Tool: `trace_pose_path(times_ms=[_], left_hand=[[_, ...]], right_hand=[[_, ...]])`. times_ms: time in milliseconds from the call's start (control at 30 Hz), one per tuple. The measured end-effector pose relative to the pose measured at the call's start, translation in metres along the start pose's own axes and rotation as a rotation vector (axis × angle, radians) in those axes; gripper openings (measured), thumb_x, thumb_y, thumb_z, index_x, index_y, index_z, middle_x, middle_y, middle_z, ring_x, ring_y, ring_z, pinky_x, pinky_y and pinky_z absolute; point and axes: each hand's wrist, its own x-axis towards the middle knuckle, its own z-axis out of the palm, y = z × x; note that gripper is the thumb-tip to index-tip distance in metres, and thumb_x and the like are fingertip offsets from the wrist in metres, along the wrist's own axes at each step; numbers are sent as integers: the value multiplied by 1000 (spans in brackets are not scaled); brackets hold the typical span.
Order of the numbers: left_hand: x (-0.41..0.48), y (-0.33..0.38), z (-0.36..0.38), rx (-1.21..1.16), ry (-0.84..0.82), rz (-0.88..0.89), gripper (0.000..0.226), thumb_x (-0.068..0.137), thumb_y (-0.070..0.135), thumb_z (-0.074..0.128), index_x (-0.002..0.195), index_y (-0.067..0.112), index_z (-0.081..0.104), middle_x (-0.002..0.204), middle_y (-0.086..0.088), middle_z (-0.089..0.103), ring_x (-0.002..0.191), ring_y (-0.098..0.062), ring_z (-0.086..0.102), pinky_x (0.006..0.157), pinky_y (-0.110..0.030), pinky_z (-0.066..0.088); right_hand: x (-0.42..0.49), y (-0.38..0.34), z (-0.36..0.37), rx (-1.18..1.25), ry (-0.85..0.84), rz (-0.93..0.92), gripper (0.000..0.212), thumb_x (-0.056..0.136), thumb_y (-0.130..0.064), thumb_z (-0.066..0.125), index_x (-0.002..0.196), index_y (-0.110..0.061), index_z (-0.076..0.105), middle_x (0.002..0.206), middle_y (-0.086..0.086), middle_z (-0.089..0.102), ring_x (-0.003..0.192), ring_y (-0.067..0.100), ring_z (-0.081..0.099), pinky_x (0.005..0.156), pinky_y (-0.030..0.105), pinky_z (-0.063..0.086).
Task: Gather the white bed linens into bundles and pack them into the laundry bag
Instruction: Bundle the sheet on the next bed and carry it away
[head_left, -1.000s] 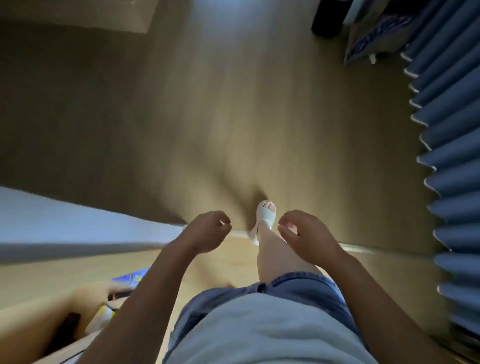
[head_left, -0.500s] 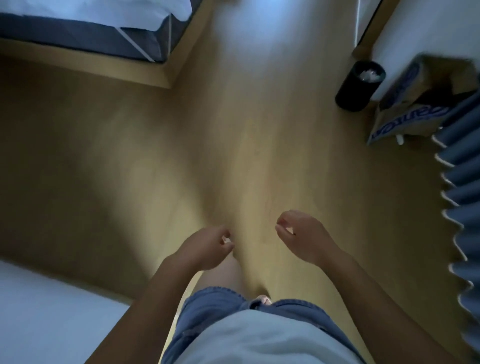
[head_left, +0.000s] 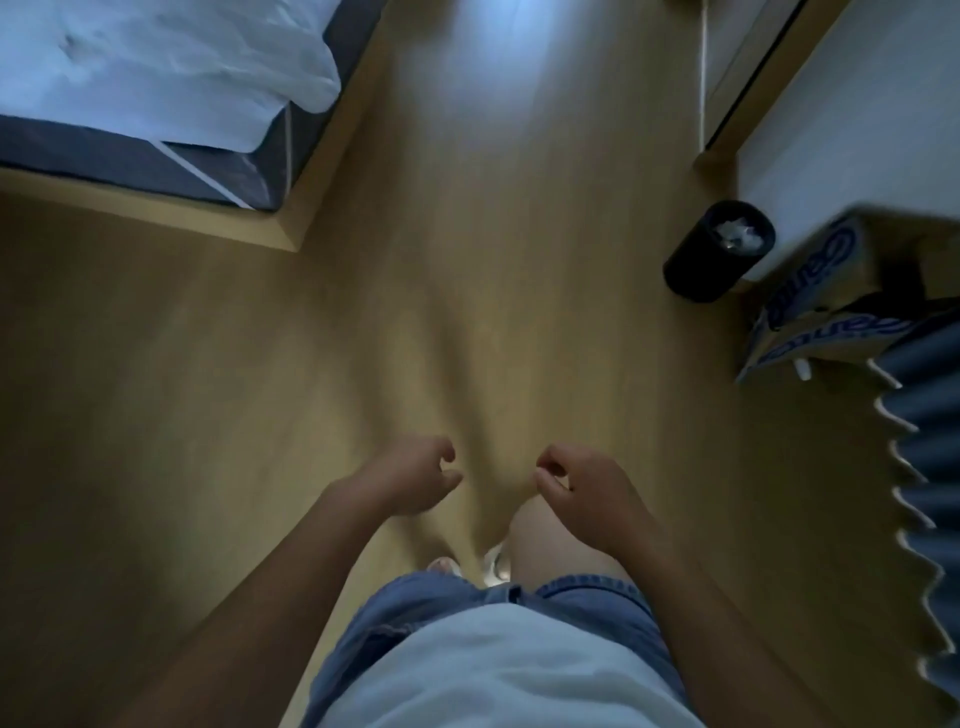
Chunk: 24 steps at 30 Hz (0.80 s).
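White bed linens lie rumpled on a dark grey mattress at the top left, on a low wooden bed frame. My left hand and my right hand hang in front of me over the wooden floor, far from the bed. Both hold nothing, fingers loosely curled inward. No laundry bag is in view.
A black waste bin with crumpled paper stands at the right by the white wall. A cardboard box with blue lettering sits beside it. A blue pleated curtain runs down the right edge. Wooden floor lies between bed and bin.
The view has moved forward across the floor: the bed corner and linens came into sight at top left, the bin and box drew closer. My hands stayed curled and empty.
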Motion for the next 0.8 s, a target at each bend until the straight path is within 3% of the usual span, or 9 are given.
trace_pose_path(times_ms=[100,433,700,800], left_hand=[[65,30,-46,-2,-24,21,42,97,39,49,133,17,50,128,-6,58,112,-22,56,90,-29,45],[248,119,-215,-26,-3,-19,43,97,37,47,134,16,49,129,-6,59,112,-21,57,87,-29,43],[381,141,-342,-179,26,-104,39,97,36,49,131,16,52,126,-6,61,109,-20,58,85,-29,44],[445,146,-397,-178,6,-102,41,98,35,47,133,16,50,128,-5,59,111,-20,57,87,-29,45]], right_hand=[[69,18,-31,-4,-5,23,15,93,-23,51,91,-13,62,90,2,63,78,18,57,63,24,40],[322,72,-210,-76,17,-31,16,93,-24,51,94,-13,62,86,-5,53,81,15,52,70,30,42],[499,76,-283,-64,-88,-83,16,93,-23,51,87,-11,61,83,-2,56,77,17,53,71,37,48],[573,76,-308,-74,-115,-84,15,93,-20,52,86,-10,60,80,-2,54,75,17,51,66,27,42]])
